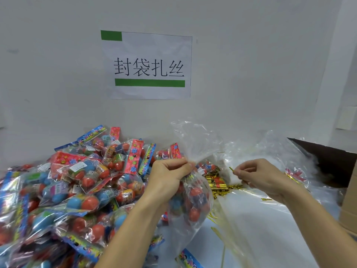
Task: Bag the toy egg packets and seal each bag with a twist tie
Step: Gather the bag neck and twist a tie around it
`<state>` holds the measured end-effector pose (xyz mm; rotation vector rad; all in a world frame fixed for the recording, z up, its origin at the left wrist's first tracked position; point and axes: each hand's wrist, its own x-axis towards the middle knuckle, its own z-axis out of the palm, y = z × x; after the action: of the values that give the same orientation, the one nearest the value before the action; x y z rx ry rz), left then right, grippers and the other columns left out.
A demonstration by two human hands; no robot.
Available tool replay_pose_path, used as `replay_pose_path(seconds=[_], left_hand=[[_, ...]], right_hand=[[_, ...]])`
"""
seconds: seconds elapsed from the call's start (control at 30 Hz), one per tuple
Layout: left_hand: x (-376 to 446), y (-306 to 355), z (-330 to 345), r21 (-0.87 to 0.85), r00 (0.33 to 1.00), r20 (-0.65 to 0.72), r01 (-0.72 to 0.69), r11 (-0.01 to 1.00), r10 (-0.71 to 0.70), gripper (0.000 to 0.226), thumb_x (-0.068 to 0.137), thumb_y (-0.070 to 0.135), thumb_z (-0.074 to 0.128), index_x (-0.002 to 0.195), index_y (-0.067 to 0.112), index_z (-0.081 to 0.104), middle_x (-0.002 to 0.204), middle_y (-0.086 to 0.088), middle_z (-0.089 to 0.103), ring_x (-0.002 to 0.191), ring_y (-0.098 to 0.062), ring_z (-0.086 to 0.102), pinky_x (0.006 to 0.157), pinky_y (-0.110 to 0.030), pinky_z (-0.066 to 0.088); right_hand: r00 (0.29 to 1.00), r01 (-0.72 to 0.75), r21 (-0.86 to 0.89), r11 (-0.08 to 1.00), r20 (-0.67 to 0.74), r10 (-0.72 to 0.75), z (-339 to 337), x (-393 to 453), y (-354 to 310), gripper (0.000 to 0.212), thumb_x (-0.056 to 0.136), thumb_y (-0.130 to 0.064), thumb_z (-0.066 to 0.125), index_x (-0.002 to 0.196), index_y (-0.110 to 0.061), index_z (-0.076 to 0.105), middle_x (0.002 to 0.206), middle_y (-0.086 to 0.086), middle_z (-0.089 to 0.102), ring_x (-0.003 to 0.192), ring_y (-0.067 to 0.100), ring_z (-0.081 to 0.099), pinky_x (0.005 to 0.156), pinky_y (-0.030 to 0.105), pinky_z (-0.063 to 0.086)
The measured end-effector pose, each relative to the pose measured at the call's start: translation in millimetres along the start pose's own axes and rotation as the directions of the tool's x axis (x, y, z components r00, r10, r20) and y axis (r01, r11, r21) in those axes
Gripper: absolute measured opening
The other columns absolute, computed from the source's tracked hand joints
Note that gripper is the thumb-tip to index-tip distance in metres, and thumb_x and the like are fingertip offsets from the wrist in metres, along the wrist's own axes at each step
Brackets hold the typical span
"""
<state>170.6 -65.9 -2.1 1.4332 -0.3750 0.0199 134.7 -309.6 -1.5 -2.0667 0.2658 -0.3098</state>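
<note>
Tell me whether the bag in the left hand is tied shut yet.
Not yet. The left hand grips the clear bag at its gathered neck; the right hand pinches the twist tie apart from it.

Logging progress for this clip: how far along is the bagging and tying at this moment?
Done: the clear bag already holds egg packets, and its neck is gathered in the left hand. In hand: the right hand pinches a gold twist tie beside the neck, not yet wrapped round it. Left: tying this bag, then the big pile of loose packets on the left. No finished, tied bag is clearly visible.
</note>
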Motion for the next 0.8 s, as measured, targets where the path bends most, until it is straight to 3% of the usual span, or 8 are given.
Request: replay_pose_path(seconds=[0.1, 0.23, 0.33, 0.43, 0.53, 0.63, 0.7, 0.8], left_hand=[[-3, 0, 5, 0.002, 0.999, 0.05, -0.022, 1.0, 0.022, 0.018, 0.085, 0.009, 0.075, 0.08, 0.025, 0.081, 0.087, 0.001, 0.078, 0.083, -0.006, 0.072, 0.07, -0.012, 0.053], [-6, -1, 10, 0.016, 0.994, 0.087, -0.066, 0.998, 0.064, 0.012, 0.086, 0.009, 0.074, 0.086, 0.018, 0.081, 0.092, -0.006, 0.078, 0.085, -0.01, 0.07, 0.081, -0.022, 0.055], [-5, 0, 8, 0.008, 0.991, 0.092, -0.102, 0.995, 0.101, 0.017, 0.086, 0.009, 0.074, 0.079, 0.022, 0.081, 0.088, -0.003, 0.078, 0.081, -0.009, 0.068, 0.081, -0.022, 0.054], [-5, -1, 8, 0.009, 0.989, 0.089, -0.116, 0.993, 0.115, 0.022, 0.087, 0.009, 0.073, 0.076, 0.026, 0.081, 0.083, 0.001, 0.078, 0.075, -0.004, 0.068, 0.075, -0.017, 0.054], [-4, -5, 9, 0.034, 0.993, 0.048, -0.108, 0.994, 0.107, 0.019, 0.088, 0.008, 0.073, 0.079, 0.023, 0.081, 0.083, 0.0, 0.078, 0.073, -0.004, 0.066, 0.071, -0.019, 0.053], [-2, -7, 8, 0.028, 0.993, -0.007, -0.116, 0.993, 0.116, 0.028, 0.088, 0.004, 0.071, 0.072, 0.025, 0.081, 0.078, 0.001, 0.077, 0.068, -0.005, 0.066, 0.066, -0.017, 0.051], [-1, -8, 6, 0.024, 0.994, -0.006, -0.11, 0.994, 0.11, 0.032, 0.088, 0.005, 0.071, 0.069, 0.028, 0.081, 0.075, 0.0, 0.076, 0.067, -0.005, 0.067, 0.065, -0.017, 0.052], [0, -9, 4, 0.032, 0.995, 0.03, -0.101, 0.994, 0.1, 0.028, 0.089, 0.006, 0.072, 0.074, 0.027, 0.082, 0.075, -0.006, 0.076, 0.067, -0.01, 0.065, 0.068, -0.024, 0.053]], right_hand=[[0.983, 0.181, -0.001, 0.983, -0.017, -0.181, 27, -9, -21, 0.017, 0.093, -0.022, 0.069, 0.078, -0.015, 0.074, 0.073, 0.004, 0.073, 0.062, 0.013, 0.062, 0.064, 0.03, 0.047], [0.944, 0.308, 0.043, 0.95, 0.108, -0.311, 55, -20, -48, 0.018, 0.094, -0.026, 0.069, 0.082, -0.02, 0.081, 0.077, 0.003, 0.076, 0.067, 0.011, 0.066, 0.066, 0.028, 0.049], [0.941, 0.31, 0.046, 0.95, 0.127, -0.313, 61, -20, -54, 0.022, 0.096, -0.023, 0.065, 0.083, -0.017, 0.082, 0.084, 0.021, 0.073, 0.068, 0.014, 0.053, 0.065, 0.033, 0.042], [0.941, 0.303, 0.078, 0.95, 0.136, -0.311, 63, -21, -54, 0.025, 0.097, -0.016, 0.062, 0.084, -0.02, 0.082, 0.085, 0.016, 0.076, 0.07, 0.015, 0.058, 0.067, 0.033, 0.045], [0.93, 0.325, 0.085, 0.942, 0.154, -0.335, 62, -22, -53, 0.027, 0.097, -0.014, 0.063, 0.08, -0.021, 0.082, 0.067, 0.002, 0.072, 0.06, 0.009, 0.053, 0.059, 0.026, 0.041], [0.931, 0.327, 0.193, 0.925, 0.104, -0.351, 62, -19, -53, 0.011, 0.093, -0.005, 0.067, 0.093, -0.01, 0.076, 0.079, 0.004, 0.076, 0.075, 0.02, 0.071, 0.075, 0.032, 0.056], [0.938, 0.31, 0.264, 0.913, 0.068, -0.339, 62, -18, -53, 0.02, 0.089, 0.002, 0.069, 0.106, -0.008, 0.069, 0.086, 0.009, 0.077, 0.087, 0.025, 0.074, 0.085, 0.035, 0.059], [0.929, 0.349, 0.261, 0.9, 0.032, -0.369, 64, -19, -55, 0.035, 0.085, -0.001, 0.076, 0.112, -0.019, 0.065, 0.082, 0.006, 0.078, 0.082, 0.016, 0.075, 0.079, 0.024, 0.059]])
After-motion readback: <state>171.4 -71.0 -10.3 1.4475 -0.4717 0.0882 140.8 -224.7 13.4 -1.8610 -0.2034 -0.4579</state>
